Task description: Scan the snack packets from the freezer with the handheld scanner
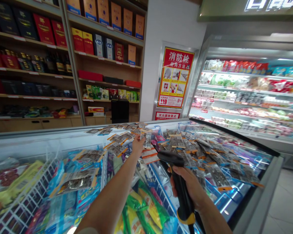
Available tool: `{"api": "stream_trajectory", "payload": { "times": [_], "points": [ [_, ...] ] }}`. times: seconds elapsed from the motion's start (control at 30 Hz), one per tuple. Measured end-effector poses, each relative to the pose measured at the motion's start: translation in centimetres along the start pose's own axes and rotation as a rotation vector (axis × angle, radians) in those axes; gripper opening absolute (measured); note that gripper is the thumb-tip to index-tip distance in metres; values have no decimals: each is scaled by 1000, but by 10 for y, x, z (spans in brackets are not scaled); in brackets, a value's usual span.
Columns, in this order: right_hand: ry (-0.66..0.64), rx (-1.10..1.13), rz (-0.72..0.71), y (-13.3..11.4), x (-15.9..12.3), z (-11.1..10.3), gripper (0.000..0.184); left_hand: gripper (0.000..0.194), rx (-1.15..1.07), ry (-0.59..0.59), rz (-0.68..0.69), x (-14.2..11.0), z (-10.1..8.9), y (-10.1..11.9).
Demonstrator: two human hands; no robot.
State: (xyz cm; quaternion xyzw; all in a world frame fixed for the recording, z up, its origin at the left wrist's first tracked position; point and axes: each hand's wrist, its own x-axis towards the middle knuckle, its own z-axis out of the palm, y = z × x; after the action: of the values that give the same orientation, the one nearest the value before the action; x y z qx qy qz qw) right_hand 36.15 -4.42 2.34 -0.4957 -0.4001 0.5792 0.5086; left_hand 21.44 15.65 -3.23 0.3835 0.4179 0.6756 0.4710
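Note:
My right hand is wrapped round the grip of a black and yellow barcode scanner, its head angled toward the packet at my left hand. With my left arm stretched forward over the chest freezer, my left hand pinches a small clear snack packet by its left side. What is inside that packet is too small to name. Many similar packets with orange edges lie heaped to the right. More packets are spread just left of my left hand. A white and orange packet lies below the held one.
White wire baskets divide the freezer, holding blue bags and green-yellow bags. A dark-edged frame borders the right side. Behind stand shelves of boxed goods, a red fire-hydrant poster and a lit refrigerated display.

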Motion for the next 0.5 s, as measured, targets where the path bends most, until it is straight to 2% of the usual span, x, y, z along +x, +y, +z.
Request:
{"api": "stream_trajectory", "payload": {
  "times": [0.27,0.37,0.5],
  "points": [
    [-22,45,-1,1,0,-1,27,31,-9,2,-16,3,-1,-2],
    [56,33,-67,1,6,-10,29,30,6,16,11,4,-2,-2],
    [235,-18,-170,-4,16,-36,27,32,-28,35,31,4,1,2]
  ]
}}
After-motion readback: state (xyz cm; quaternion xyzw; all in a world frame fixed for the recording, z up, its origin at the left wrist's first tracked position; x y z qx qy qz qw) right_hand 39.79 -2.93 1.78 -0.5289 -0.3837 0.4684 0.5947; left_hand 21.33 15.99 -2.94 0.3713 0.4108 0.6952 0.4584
